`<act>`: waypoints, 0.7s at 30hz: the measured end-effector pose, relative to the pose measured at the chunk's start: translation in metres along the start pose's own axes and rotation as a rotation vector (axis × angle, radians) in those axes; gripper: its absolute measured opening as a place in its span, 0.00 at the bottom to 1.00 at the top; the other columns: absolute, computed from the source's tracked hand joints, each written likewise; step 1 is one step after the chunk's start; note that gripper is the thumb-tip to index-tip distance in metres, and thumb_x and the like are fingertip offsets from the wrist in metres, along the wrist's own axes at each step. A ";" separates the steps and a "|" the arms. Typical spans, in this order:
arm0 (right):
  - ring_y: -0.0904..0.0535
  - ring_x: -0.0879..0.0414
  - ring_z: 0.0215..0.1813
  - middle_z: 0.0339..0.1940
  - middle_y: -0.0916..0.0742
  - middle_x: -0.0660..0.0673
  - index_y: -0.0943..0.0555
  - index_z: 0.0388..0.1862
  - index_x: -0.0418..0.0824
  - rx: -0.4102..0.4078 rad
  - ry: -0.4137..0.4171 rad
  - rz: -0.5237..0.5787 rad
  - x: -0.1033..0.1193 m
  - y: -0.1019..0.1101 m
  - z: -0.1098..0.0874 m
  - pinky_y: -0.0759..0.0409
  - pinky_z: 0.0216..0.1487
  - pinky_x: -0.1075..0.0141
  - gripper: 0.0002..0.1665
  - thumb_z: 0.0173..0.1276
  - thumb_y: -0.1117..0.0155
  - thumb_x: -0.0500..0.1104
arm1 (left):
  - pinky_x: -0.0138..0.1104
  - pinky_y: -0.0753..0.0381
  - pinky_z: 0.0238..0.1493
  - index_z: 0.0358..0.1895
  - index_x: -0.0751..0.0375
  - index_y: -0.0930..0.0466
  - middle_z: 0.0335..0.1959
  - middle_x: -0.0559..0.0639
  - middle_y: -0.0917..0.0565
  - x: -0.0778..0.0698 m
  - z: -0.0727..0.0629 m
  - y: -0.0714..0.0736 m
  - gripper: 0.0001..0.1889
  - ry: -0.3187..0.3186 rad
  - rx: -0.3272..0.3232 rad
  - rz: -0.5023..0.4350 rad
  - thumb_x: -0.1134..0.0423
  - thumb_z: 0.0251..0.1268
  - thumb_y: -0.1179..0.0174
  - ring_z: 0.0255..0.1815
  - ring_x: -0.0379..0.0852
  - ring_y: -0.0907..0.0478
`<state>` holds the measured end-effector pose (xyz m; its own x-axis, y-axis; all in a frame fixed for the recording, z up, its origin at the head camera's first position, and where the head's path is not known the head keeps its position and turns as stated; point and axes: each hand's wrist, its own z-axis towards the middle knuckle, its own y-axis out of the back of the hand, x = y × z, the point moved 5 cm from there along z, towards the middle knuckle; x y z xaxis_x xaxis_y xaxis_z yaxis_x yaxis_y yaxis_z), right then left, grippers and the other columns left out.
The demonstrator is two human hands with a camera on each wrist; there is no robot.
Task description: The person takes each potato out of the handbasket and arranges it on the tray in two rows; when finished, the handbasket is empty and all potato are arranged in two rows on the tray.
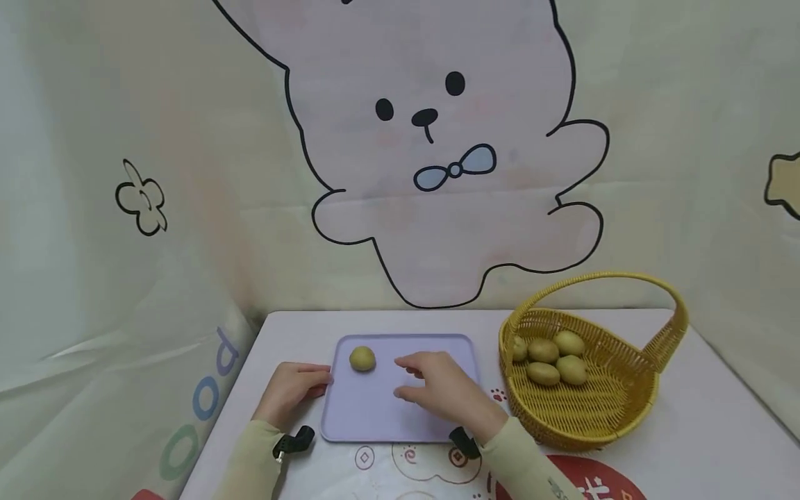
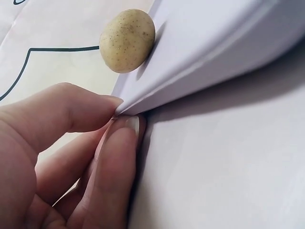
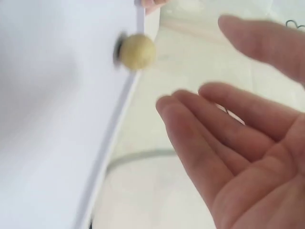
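Note:
One potato [image 1: 362,359] lies near the far left corner of a lilac tray [image 1: 400,417]. My left hand [image 1: 292,389] pinches the tray's left rim between thumb and fingers, as the left wrist view shows, with the potato [image 2: 127,41] just beyond the fingertips. Over the right half of the tray hovers my right hand [image 1: 440,389], its thumb and fingers spread apart and nothing between them. In the right wrist view that hand [image 3: 238,129] is apart from the potato [image 3: 138,52].
To the right of the tray stands a yellow wicker basket [image 1: 594,423] with a tall arched handle. Several potatoes [image 1: 543,351] lie in its left part. A printed cloth backdrop [image 1: 425,229] rises behind the white table [image 1: 287,333].

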<state>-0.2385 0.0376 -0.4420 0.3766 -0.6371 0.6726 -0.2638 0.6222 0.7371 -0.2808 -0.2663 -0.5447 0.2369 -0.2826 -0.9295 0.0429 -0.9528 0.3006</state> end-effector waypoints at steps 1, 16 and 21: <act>0.12 0.44 0.58 0.61 0.09 0.40 0.14 0.67 0.38 0.001 0.014 -0.025 -0.001 0.008 -0.012 0.11 0.60 0.48 0.29 0.70 0.22 0.48 | 0.26 0.11 0.38 0.51 0.69 0.08 0.44 0.57 0.05 0.000 0.000 0.001 0.18 -0.002 0.003 0.005 0.66 0.59 0.22 0.35 0.37 0.12; 0.14 0.66 0.55 0.55 0.07 0.56 0.09 0.59 0.51 0.053 0.020 -0.186 -0.065 0.122 -0.125 0.11 0.54 0.65 0.23 0.68 0.20 0.55 | 0.27 0.09 0.41 0.54 0.72 0.10 0.47 0.59 0.06 0.007 0.004 0.003 0.19 -0.012 0.034 -0.018 0.67 0.61 0.23 0.38 0.36 0.11; 0.11 0.59 0.55 0.56 0.07 0.50 0.10 0.60 0.48 0.032 -0.026 -0.163 -0.094 0.152 -0.125 0.10 0.52 0.65 0.24 0.67 0.19 0.53 | 0.28 0.09 0.41 0.53 0.74 0.10 0.46 0.60 0.06 0.007 0.005 0.000 0.19 -0.012 0.031 -0.031 0.68 0.60 0.23 0.38 0.37 0.11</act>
<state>-0.2029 0.2493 -0.4014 0.3937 -0.7404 0.5449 -0.2296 0.4948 0.8381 -0.2837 -0.2692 -0.5525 0.2243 -0.2539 -0.9409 0.0200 -0.9641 0.2649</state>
